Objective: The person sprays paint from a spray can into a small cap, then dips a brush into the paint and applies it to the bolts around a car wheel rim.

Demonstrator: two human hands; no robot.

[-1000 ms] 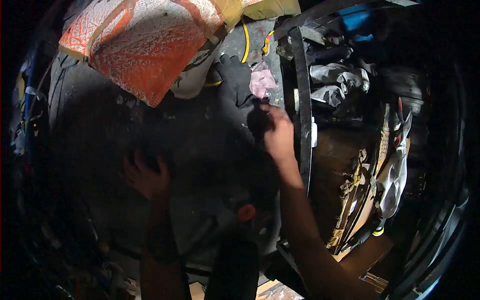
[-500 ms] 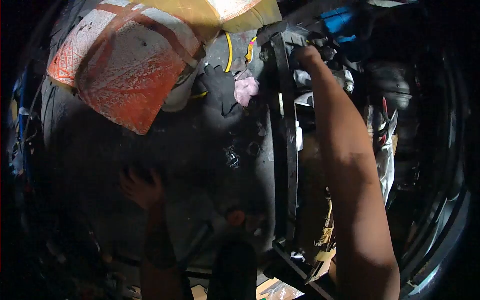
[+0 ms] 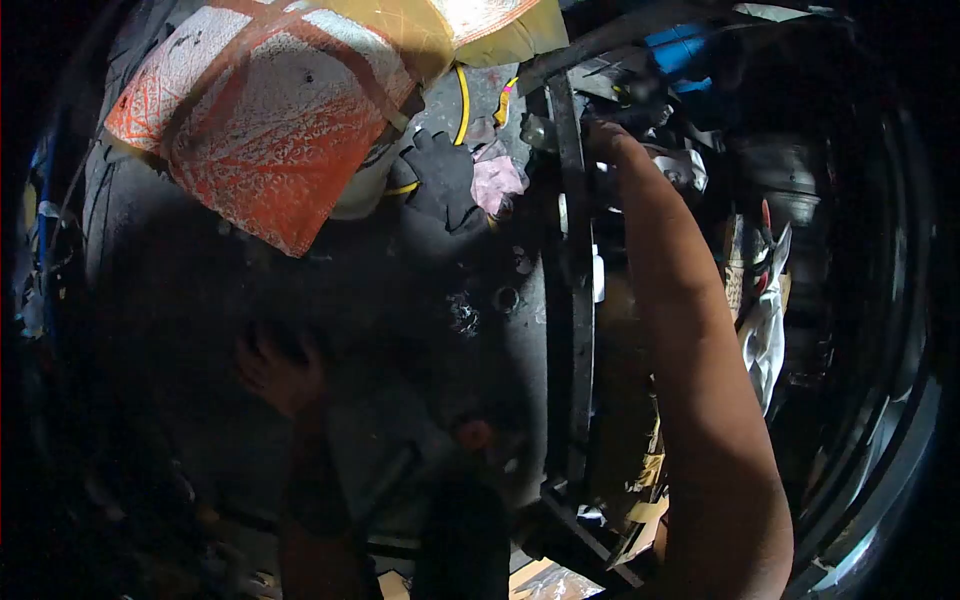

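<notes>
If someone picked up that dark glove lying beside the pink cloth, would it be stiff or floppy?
The dark glove would probably droop, since it lies limp with its fingers splayed. It looks thin, so it may well be light. Pushed, it would likely slide or bunch rather than roll, as it lies flat.

Two bare hands, left hand (image 3: pixel 285 375) lower left and right hand (image 3: pixel 613 147) upper right, share the frame with one dark grey fabric glove (image 3: pixel 440 172) and one pink cloth (image 3: pixel 495 180), upper center, and one slim white bottle (image 3: pixel 598 275), right of center. Orange-and-white printed sacking (image 3: pixel 270 165), upper left, overlaps too much to count.
</notes>
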